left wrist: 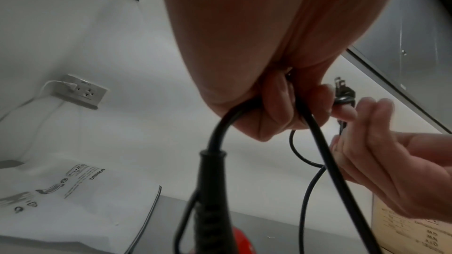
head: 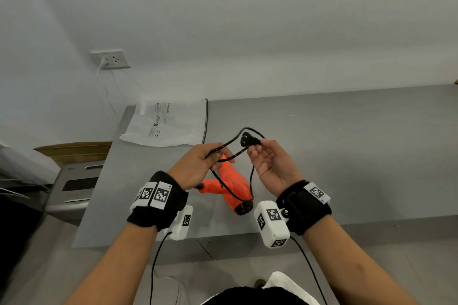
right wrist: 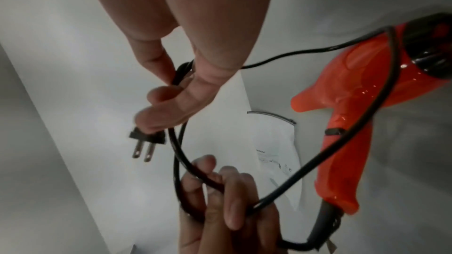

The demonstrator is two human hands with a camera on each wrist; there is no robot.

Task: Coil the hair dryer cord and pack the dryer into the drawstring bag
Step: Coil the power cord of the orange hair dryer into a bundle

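left hand (head: pixel 195 166) fisted round loops of black cord (head: pixel 224 150), right hand (head: pixel 272 163) pinching the plug (head: pixel 250 138) just beside it. orange hair dryer (head: pixel 231 186) lies on grey table (head: pixel 347 156) below both hands; white drawstring bag (head: pixel 168 124) flat behind, apart.
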